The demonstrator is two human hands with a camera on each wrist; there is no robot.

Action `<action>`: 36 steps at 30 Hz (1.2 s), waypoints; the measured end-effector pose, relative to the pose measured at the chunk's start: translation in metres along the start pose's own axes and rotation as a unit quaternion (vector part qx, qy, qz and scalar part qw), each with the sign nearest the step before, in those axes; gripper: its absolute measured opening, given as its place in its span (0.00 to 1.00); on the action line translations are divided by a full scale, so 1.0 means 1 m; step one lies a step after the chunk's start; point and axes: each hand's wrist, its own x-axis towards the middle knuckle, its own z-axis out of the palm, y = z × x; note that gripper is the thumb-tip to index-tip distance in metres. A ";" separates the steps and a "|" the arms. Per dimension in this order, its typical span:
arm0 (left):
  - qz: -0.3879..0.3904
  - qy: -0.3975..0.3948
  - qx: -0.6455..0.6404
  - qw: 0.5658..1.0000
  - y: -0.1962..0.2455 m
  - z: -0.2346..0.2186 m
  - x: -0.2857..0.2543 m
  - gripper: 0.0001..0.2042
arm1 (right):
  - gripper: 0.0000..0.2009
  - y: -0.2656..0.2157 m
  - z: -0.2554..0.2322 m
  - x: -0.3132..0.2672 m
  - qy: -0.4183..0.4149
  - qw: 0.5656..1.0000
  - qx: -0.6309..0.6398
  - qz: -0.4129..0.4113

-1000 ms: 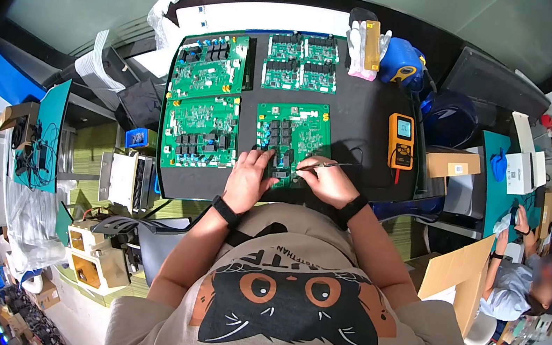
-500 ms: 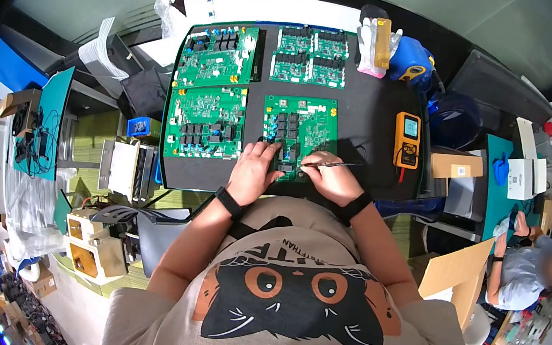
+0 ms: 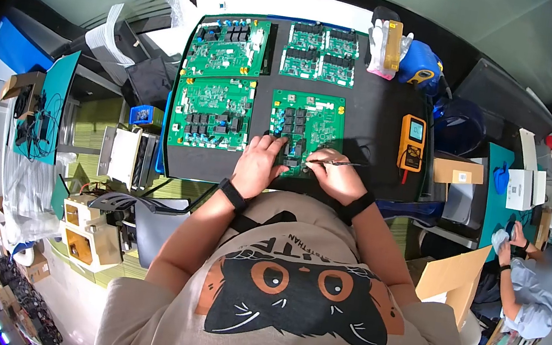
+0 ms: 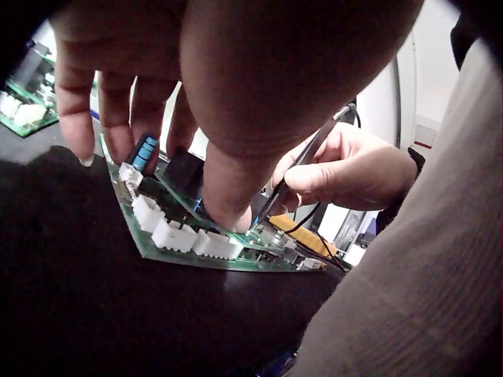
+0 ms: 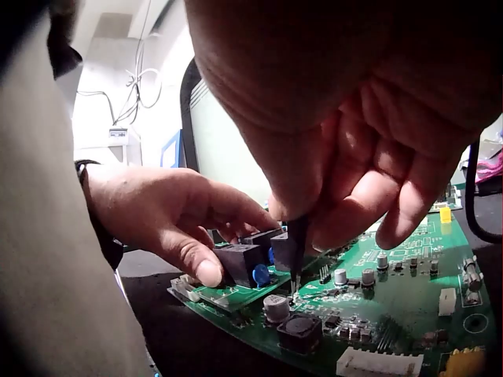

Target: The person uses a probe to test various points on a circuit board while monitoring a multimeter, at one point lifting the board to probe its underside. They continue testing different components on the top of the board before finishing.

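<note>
A large green circuit board (image 3: 325, 124) lies on the dark mat near its front edge. A smaller green circuit board (image 5: 228, 297) with black blocks sits on its front left part. My left hand (image 3: 257, 163) holds this smaller board, thumb (image 5: 206, 271) on the near corner and fingers reaching over the other side. My right hand (image 3: 337, 177) pinches a slim dark pointed tool (image 4: 310, 149). Its tip meets the large board beside the smaller one, near a silver capacitor (image 5: 276, 307).
More green boards (image 3: 217, 111) lie at the left, with several small boards (image 3: 321, 52) at the back. An orange multimeter (image 3: 413, 142) with leads stands right of the hands. Gloves (image 3: 380, 46) and a blue device (image 3: 422, 64) sit behind it. Another person (image 3: 535, 286) works at the far right.
The head view has shifted, so the mat and boards appear higher and further right. Both hands keep the same hold at the board. The other person's head and arms have moved.
</note>
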 end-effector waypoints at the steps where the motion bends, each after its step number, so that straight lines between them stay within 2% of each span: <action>1: 0.004 0.003 0.000 1.000 0.000 0.000 0.000 0.33 | 0.05 0.001 0.000 0.000 0.000 1.000 0.000 -0.001; 8: 0.017 -0.018 0.006 1.000 0.008 -0.021 0.011 0.35 | 0.07 0.001 -0.002 0.001 -0.014 1.000 -0.021 0.003; 12: 0.022 -0.022 0.013 0.999 0.008 -0.011 0.011 0.35 | 0.07 -0.003 -0.003 0.002 -0.028 0.999 -0.022 0.035; 21: 0.017 -0.003 0.012 1.000 0.008 -0.003 0.009 0.33 | 0.08 -0.005 -0.005 0.001 -0.018 0.999 -0.013 0.047; 36: 0.003 0.002 0.027 1.000 0.010 -0.002 0.009 0.34 | 0.08 -0.002 -0.005 -0.001 -0.009 0.999 0.001 0.040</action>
